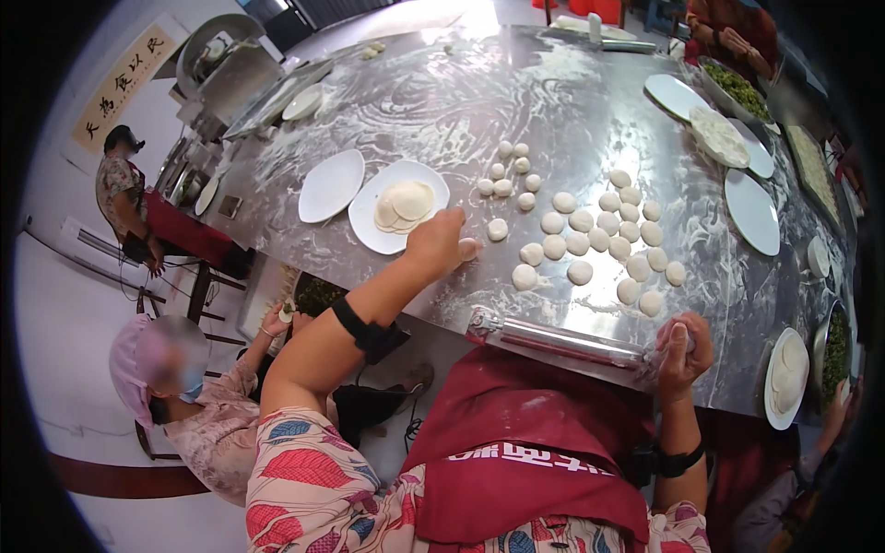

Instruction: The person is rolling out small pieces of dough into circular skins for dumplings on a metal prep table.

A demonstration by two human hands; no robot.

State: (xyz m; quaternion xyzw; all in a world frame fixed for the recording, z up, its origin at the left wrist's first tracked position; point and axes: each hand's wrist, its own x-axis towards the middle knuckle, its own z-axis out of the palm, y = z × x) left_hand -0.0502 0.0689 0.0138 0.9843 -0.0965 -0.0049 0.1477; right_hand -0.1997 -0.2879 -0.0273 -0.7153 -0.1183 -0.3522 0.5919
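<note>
From my remote seat, the head camera looks down on a floured steel worktop [590, 101]. My left hand [436, 242] reaches out over it, its grip pinched together on a small dough piece [469, 248] at the fingertips, just right of a white plate [369, 221] stacked with rolled wrappers [404, 205]. An empty plate [331, 184] lies beside that one, to the left. My right hand [684, 346] is clamped on the right end of a rolling pin [562, 339], which lies along the near edge of the worktop above my red apron [525, 442]. A cluster of dough balls [599, 235] sits to the right of the left hand, between the two hands and farther out. More white plates [751, 212] line the right side. A seated person in a pink cap [138, 355] is at near left, below the worktop's edge.
</note>
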